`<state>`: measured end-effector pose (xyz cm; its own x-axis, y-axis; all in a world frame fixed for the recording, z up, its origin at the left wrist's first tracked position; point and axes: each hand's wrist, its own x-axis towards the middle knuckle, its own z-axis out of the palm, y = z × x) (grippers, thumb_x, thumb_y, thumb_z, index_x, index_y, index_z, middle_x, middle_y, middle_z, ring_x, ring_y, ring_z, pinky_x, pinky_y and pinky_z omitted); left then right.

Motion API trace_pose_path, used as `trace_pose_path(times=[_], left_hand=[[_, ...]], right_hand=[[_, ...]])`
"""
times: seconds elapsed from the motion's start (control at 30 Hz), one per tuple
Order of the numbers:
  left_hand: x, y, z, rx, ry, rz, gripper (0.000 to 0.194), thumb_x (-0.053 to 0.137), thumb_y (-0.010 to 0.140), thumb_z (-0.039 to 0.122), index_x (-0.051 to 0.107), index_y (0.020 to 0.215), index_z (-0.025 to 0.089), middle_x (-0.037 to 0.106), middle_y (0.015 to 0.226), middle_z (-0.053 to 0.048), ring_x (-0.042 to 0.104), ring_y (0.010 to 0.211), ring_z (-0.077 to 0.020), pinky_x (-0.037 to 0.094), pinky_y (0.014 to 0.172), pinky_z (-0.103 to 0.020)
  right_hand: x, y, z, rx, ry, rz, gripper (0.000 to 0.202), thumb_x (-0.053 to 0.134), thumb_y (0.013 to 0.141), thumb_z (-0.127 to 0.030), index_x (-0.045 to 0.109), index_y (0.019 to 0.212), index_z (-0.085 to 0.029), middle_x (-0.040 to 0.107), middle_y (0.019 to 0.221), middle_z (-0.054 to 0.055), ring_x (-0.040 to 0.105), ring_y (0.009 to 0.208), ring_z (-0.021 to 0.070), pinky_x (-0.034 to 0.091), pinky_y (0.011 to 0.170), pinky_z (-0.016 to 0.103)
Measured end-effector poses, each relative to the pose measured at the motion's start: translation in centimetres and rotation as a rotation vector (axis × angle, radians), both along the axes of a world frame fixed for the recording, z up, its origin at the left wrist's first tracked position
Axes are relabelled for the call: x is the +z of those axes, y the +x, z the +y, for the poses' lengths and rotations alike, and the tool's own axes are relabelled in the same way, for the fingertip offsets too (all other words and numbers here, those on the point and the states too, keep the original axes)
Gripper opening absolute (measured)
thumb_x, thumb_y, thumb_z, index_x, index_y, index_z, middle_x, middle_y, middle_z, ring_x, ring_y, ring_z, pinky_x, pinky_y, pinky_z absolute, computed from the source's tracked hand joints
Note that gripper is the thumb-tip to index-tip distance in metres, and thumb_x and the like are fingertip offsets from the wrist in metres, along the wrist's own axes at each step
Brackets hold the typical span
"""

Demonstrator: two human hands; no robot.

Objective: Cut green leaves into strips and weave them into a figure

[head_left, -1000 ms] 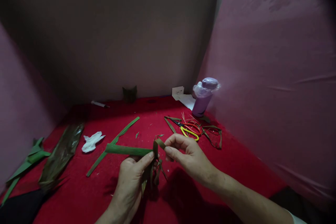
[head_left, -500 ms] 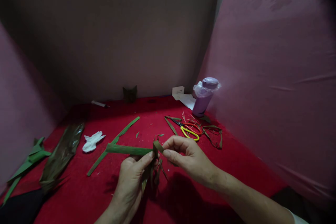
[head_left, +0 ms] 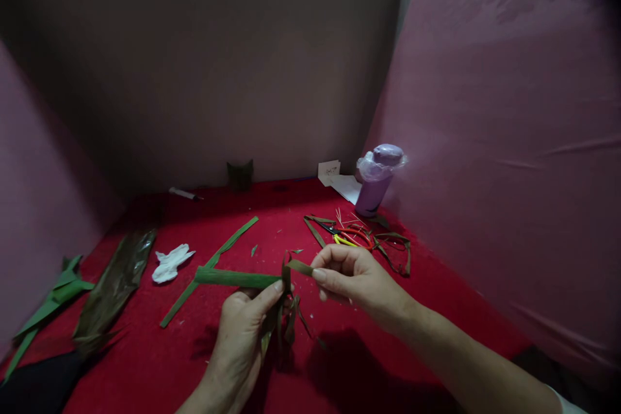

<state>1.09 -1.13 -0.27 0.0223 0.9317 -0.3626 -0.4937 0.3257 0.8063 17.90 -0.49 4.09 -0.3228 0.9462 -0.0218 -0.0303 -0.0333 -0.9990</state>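
My left hand is closed on a woven leaf piece, thumb pressed on top. From it a broad green leaf strip sticks out to the left. Thin brownish leaf ends dangle below the thumb; the part inside the palm is hidden. Between thumb and forefinger, my right hand pinches the end of a brown-green leaf strip, which runs taut back to the piece at the left thumb. Scissors with red and yellow handles lie just beyond the right hand, partly covered by it.
On the red cloth lie a loose green strip, a crumpled white tissue, a brown leaf bundle and folded green leaves. Behind stand a purple tumbler, white cards, a syringe-like tube and a dark woven piece.
My right hand has moved slightly right, drawing the brown-green strip out longer and straighter. It now covers more of the yellow scissor handle. My left hand stays nearly still.
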Motion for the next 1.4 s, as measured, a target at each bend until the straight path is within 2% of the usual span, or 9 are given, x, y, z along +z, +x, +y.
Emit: trace_pose_path(times=[0.1,0.2,0.4,0.53,0.63,0.73,0.97,1.17,1.4], left_hand=[[0.1,0.1,-0.1,0.004,-0.003,0.007,0.024,0.078,0.056,0.022,0.063,0.072,0.011,0.064,0.051,-0.002,0.056,0.039,-0.0133,0.045,0.040,-0.024],[0.0,0.1,0.0,0.007,0.004,0.015,0.025,0.079,0.056,0.023,0.064,0.073,0.011,0.065,0.052,-0.002,0.057,0.040,-0.0131,0.045,0.040,-0.024],[-0.2,0.0,0.2,-0.021,-0.009,0.023,0.029,0.079,0.056,0.025,0.064,0.074,0.009,0.065,0.052,-0.004,0.057,0.040,-0.0141,0.044,0.039,-0.024],[-0.2,0.1,0.1,-0.042,-0.022,0.020,0.029,0.080,0.055,0.027,0.063,0.070,0.009,0.064,0.050,-0.005,0.055,0.038,-0.0140,0.041,0.037,-0.024],[-0.1,0.1,0.0,-0.042,-0.008,0.013,0.029,0.081,0.053,0.027,0.064,0.070,0.009,0.063,0.050,-0.004,0.055,0.039,-0.0134,0.041,0.038,-0.023],[0.2,0.2,-0.1,-0.053,-0.001,0.012,0.029,0.082,0.051,0.026,0.064,0.067,0.009,0.061,0.048,-0.002,0.053,0.035,-0.0122,0.040,0.037,-0.023],[0.0,0.3,-0.2,-0.053,0.027,0.032,0.027,0.080,0.053,0.022,0.065,0.071,0.010,0.065,0.053,-0.002,0.056,0.040,-0.0143,0.043,0.038,-0.024],[-0.3,0.4,-0.3,-0.066,0.041,0.014,0.027,0.080,0.052,0.018,0.068,0.075,0.010,0.069,0.062,-0.003,0.059,0.047,-0.0139,0.047,0.045,-0.024],[-0.2,0.2,-0.4,-0.084,0.030,0.002,0.031,0.081,0.054,0.021,0.069,0.079,0.009,0.070,0.065,-0.007,0.062,0.054,-0.0168,0.048,0.048,-0.025]], right_hand=[[0.1,0.0,0.0,-0.030,0.130,-0.055,0.016,0.063,0.078,-0.031,0.059,0.075,-0.016,0.053,0.059,-0.003,0.047,0.053,0.0083,0.036,0.051,0.021],[0.0,-0.3,-0.1,-0.037,0.231,-0.144,0.011,0.058,0.082,-0.026,0.061,0.078,-0.016,0.053,0.062,-0.003,0.047,0.057,0.0096,0.038,0.055,0.023],[-0.4,-1.2,-0.6,-0.008,0.377,-0.302,0.010,0.053,0.084,-0.014,0.059,0.078,-0.017,0.057,0.066,-0.003,0.050,0.061,0.0094,0.039,0.058,0.021],[-0.8,-1.5,-0.6,-0.033,0.452,-0.382,0.005,0.054,0.082,-0.013,0.055,0.083,-0.018,0.054,0.062,-0.004,0.047,0.055,0.0089,0.037,0.054,0.021],[-1.2,-1.5,-0.4,-0.077,0.528,-0.457,0.012,0.055,0.081,-0.013,0.055,0.092,-0.019,0.048,0.056,-0.006,0.043,0.050,0.0090,0.034,0.051,0.021],[-1.5,-1.6,-0.3,-0.083,0.586,-0.475,0.018,0.053,0.082,-0.012,0.056,0.097,-0.020,0.050,0.058,-0.005,0.045,0.052,0.0100,0.035,0.054,0.022],[-1.5,-1.8,-0.5,-0.059,0.605,-0.546,0.034,0.054,0.081,-0.011,0.054,0.112,-0.024,0.050,0.058,-0.005,0.045,0.052,0.0112,0.036,0.054,0.022],[-1.7,-2.1,-0.7,-0.053,0.596,-0.556,0.021,0.053,0.083,-0.015,0.057,0.103,-0.022,0.061,0.070,-0.001,0.052,0.058,0.0116,0.039,0.058,0.022],[-2.7,-2.3,-1.0,-0.114,0.546,-0.462,0.011,0.049,0.084,-0.014,0.054,0.093,-0.019,0.052,0.060,-0.004,0.047,0.052,0.0098,0.036,0.054,0.022]])
